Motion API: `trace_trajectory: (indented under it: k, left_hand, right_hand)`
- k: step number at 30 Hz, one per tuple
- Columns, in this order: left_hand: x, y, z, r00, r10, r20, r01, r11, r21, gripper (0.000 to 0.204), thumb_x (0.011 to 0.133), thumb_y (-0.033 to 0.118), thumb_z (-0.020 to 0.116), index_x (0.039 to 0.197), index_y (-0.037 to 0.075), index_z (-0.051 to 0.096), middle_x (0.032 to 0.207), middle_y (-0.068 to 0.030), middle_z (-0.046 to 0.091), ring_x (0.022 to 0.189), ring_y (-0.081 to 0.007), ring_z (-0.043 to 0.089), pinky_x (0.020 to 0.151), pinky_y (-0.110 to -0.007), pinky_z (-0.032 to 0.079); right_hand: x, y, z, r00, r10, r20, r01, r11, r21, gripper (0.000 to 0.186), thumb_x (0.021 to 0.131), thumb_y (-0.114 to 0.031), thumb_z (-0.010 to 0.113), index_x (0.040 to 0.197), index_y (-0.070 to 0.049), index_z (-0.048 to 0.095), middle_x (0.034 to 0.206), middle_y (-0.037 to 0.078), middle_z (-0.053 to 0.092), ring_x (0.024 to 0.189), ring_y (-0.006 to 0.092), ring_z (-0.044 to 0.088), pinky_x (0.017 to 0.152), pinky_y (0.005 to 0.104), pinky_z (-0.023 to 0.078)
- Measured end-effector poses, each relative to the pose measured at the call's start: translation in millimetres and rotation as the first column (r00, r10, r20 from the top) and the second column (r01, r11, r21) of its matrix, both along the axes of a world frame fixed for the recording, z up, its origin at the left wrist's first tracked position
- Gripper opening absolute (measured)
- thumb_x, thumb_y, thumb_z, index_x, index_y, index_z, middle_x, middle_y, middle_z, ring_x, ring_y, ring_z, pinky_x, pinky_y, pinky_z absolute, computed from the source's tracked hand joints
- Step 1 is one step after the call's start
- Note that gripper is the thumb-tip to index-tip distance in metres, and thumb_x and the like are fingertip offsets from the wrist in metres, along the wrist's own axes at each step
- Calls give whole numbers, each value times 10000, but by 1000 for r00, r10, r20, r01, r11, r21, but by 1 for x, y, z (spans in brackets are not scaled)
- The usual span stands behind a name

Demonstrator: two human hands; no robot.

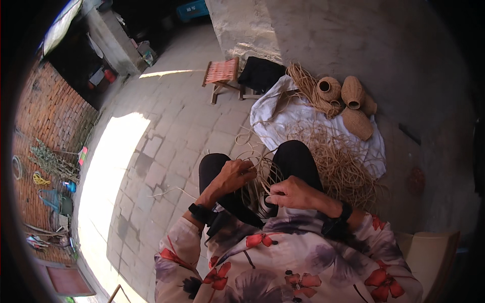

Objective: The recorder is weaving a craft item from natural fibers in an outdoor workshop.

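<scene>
Between my knees is a loose bundle of thin tan strands (pixel 263 170), fanned out in loops; whatever lies lower down is partly hidden by my hands. My left hand (pixel 235 174) is bent over the bundle's left side with its fingers closed on the strands. One loose strand trails out to the left past my wrist. On the other side, my right hand (pixel 293 193) is curled, thumb and forefinger pressed together at the strands' near right edge. A large tangled heap of similar strands (pixel 336 159) lies beside my right knee, partly on a white cloth (pixel 268 118).
Several woven vase-shaped baskets (pixel 357 124) lie at the cloth's far right, near a strand bundle (pixel 303 83). Ahead stand a folding stool (pixel 221 72) with an orange woven seat and a black-covered seat (pixel 261 74). A brick wall (pixel 48 111) with hanging things borders the left.
</scene>
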State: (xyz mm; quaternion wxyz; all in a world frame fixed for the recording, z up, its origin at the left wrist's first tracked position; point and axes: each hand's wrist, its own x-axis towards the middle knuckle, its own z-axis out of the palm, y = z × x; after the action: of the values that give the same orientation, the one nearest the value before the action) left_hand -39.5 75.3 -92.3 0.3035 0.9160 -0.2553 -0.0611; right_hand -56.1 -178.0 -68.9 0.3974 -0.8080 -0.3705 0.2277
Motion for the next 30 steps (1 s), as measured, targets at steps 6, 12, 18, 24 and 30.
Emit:
trace_trajectory:
  k: [6, 12, 18, 24, 30]
  left_hand:
    - [13, 22, 19, 841, 402, -362, -516, 798, -313, 237, 872, 198, 604, 929, -29, 641, 775, -71, 622, 734, -142, 562, 666, -296, 452]
    - [19, 96, 19, 711, 678, -186, -642, 519, -565, 216, 853, 200, 640, 901, -9, 665, 761, -50, 646, 730, -126, 559, 687, -287, 426]
    - [14, 94, 30, 709, 702, -60, -645, 613, -456, 241, 858, 211, 628, 935, -17, 648, 774, -110, 659, 739, -197, 612, 716, -325, 466]
    - [9, 39, 27, 824, 561, -74, -554, 774, -307, 274, 849, 263, 633, 952, 10, 659, 880, -189, 673, 849, -339, 638, 747, -410, 482]
    - [-5, 17, 36, 873, 482, -67, -484, 846, -222, 270, 830, 234, 647, 955, -5, 671, 844, -117, 660, 760, -204, 625, 692, -332, 482]
  right_hand:
    - [3, -27, 42, 869, -45, 492, 191, 949, -252, 372, 886, -384, 649, 792, -28, 595, 695, 175, 646, 676, 379, 656, 633, 430, 526]
    - [56, -136, 45, 599, -352, 719, 610, 783, -125, 389, 924, -373, 610, 800, -5, 635, 731, 217, 640, 688, 408, 633, 625, 469, 481]
    - [96, -387, -35, 747, -578, 328, 606, 795, 23, 384, 939, -356, 565, 1042, 0, 666, 912, 188, 682, 738, 324, 657, 690, 417, 509]
    - [93, -274, -96, 979, -100, 180, 186, 808, -560, 359, 799, -349, 659, 1048, -93, 706, 967, 153, 697, 889, 339, 660, 793, 435, 510]
    - [57, -28, -2, 712, -188, 677, 151, 982, 114, 388, 797, -317, 716, 1065, -63, 596, 876, 100, 654, 862, 295, 639, 880, 410, 415]
